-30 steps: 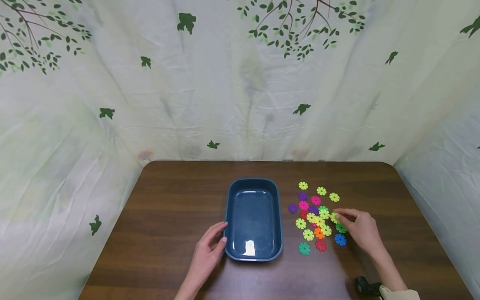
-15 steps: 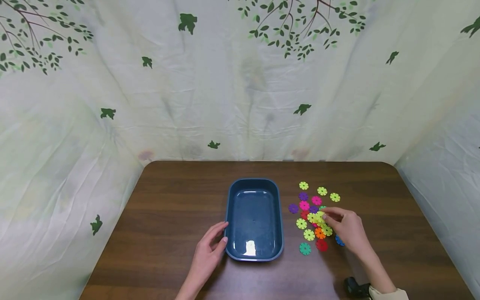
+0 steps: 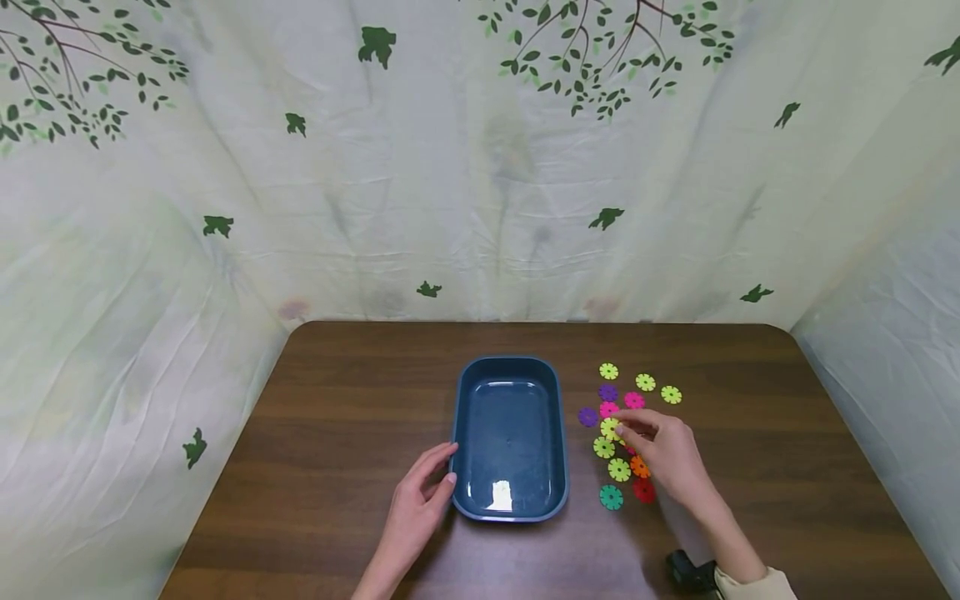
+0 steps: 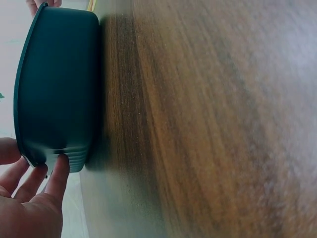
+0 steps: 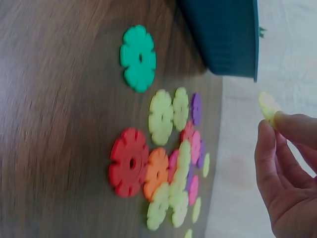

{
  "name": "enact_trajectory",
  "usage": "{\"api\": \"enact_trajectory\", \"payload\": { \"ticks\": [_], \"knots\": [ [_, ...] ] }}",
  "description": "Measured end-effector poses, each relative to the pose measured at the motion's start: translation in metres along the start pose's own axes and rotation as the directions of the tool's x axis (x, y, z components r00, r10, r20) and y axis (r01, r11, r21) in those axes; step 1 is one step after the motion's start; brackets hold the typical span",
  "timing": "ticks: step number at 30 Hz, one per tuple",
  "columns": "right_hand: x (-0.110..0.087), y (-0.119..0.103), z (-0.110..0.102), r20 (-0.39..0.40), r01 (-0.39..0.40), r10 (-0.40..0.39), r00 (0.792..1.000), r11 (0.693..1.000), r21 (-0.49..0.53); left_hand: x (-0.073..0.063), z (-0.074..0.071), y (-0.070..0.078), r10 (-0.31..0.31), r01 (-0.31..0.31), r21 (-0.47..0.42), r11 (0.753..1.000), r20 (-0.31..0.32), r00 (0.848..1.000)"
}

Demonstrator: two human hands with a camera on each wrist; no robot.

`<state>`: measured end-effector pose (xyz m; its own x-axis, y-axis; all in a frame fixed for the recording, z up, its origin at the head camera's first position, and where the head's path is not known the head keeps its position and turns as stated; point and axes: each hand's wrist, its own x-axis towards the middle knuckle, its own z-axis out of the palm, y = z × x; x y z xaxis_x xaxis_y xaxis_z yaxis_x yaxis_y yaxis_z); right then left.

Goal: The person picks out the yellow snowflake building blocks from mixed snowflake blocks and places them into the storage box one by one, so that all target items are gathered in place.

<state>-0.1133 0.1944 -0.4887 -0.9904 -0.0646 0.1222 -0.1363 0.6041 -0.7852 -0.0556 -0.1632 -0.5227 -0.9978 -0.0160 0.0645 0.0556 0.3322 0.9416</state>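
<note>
Pale leaf-printed cloth (image 3: 450, 183) hangs behind and beside a brown wood-grain table (image 3: 367, 392).

- We see a brown wood-grain table (image 3: 337, 400), its far corners rounded.
- On it we find a blue tray (image 3: 510, 442).
- To the tray's right we see notched, colourful discs (image 3: 619, 470), some overlapping.
- A purple disc (image 3: 588, 417) lies nearest the tray.
- Nearer us lie a teal disc (image 3: 611, 497) and a red disc (image 3: 643, 490).
- At the far side we see three yellow discs (image 3: 645, 382).

You get white glare inside your blue tray (image 3: 510, 442), a soft shadow on the worktop (image 3: 360, 392), and hazy, softly blurred wrist views.
</note>
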Motion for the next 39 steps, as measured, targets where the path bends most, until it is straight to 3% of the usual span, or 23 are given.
{"api": "enact_trajectory", "payload": {
  "ticks": [9,26,32,39],
  "knots": [
    [0.001,-0.014,0.014,-0.001,0.039,-0.039,0.999,0.997,0.061,0.000,0.000,-0.001,0.005,-0.005,-0.005,1.000,0.000,1.000],
    [0.003,-0.046,0.045,0.034,0.034,-0.040,0.999,0.986,0.160,-0.002,-0.001,0.002,-0.010,0.010,-0.006,1.000,-0.010,1.000],
    [0.003,-0.056,0.055,0.069,0.011,-0.024,0.997,0.982,0.186,-0.001,0.000,0.000,0.001,-0.001,-0.001,1.000,-0.010,1.000],
    [0.006,-0.065,0.062,0.115,0.035,-0.059,0.992,0.980,0.195,-0.001,0.000,-0.002,0.003,-0.003,0.010,1.000,-0.005,1.000]
  ]
}}
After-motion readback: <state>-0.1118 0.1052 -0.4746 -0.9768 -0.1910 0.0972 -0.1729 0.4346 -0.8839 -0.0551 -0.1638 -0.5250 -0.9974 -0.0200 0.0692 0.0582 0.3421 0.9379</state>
